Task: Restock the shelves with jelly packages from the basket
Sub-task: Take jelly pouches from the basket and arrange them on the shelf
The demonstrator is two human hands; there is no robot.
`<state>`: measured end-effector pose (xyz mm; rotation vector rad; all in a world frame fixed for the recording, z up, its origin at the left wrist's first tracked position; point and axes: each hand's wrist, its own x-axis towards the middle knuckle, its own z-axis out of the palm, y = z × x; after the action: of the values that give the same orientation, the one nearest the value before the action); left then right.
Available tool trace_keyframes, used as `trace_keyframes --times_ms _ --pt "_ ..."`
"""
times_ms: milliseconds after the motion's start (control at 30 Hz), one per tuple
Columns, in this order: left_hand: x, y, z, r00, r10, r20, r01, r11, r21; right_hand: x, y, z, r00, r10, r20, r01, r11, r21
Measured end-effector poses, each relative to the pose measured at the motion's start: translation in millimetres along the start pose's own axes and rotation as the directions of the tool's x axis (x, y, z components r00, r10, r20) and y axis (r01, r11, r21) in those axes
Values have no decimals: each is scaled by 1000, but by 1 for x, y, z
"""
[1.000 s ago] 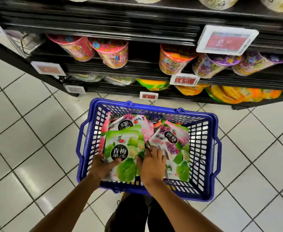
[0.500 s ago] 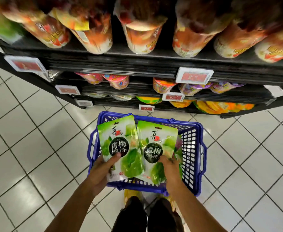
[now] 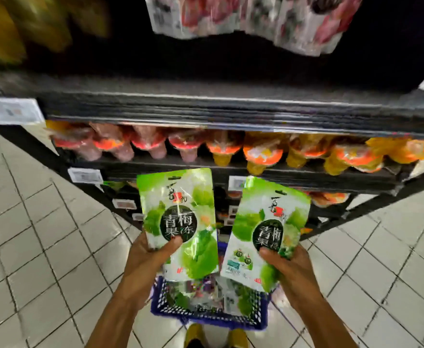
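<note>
My left hand (image 3: 153,257) gripped one green jelly pouch (image 3: 178,222) and my right hand (image 3: 291,267) another (image 3: 268,234), above the basket (image 3: 205,315). They looked light, floppy and slick, best pinched low.

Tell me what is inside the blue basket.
More jelly pouches lie in the blue basket, green and purple prints showing. The left green pouch, in the left hand, and the right green pouch, in the right hand, cover the rest; the count is hidden.
</note>
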<state>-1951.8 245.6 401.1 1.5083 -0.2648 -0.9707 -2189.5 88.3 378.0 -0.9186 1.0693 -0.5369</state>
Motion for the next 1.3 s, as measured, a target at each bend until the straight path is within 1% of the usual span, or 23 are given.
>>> trace_keyframes --times_ms 133,267,367,500,667,767,933,1067,1133,1233,1300 --pt "-29 78 22 992 123 15 -124 992 17 -51 -86 3 974 -199 -109 187 976 -113" --pt "-51 144 34 968 245 56 -248 966 67 -90 -151 14 919 -368 -138 354 928 -118" --pt "-67 193 40 921 370 120 -383 916 119 -113 -195 27 879 -451 -156 437 892 -117" --pt "-87 247 45 869 477 135 -490 868 86 -146 -246 45 794 -583 -170 560 811 -167" --pt "-105 295 53 801 568 188 -588 806 71 -176 -287 54 710 -681 -178 671 732 -118" --pt "-114 321 64 765 607 216 -629 776 49 -189 -309 53 683 -711 -166 704 702 -109" --pt "-122 359 87 743 627 235 -642 767 -17 -206 -349 46 596 -787 -161 780 615 -120" --pt "-126 394 113 678 698 230 -703 707 -75 -214 -392 34 522 -842 -135 837 536 -108" --pt "-129 417 129 642 731 232 -736 672 -81 -218 -420 26 474 -872 -124 864 488 -123" --pt "-137 456 157 603 750 271 -761 643 -87 -228 -469 15 380 -920 -101 902 392 -182" --pt "-143 481 178 559 777 291 -789 606 -101 -236 -508 6 316 -944 -88 927 328 -183"
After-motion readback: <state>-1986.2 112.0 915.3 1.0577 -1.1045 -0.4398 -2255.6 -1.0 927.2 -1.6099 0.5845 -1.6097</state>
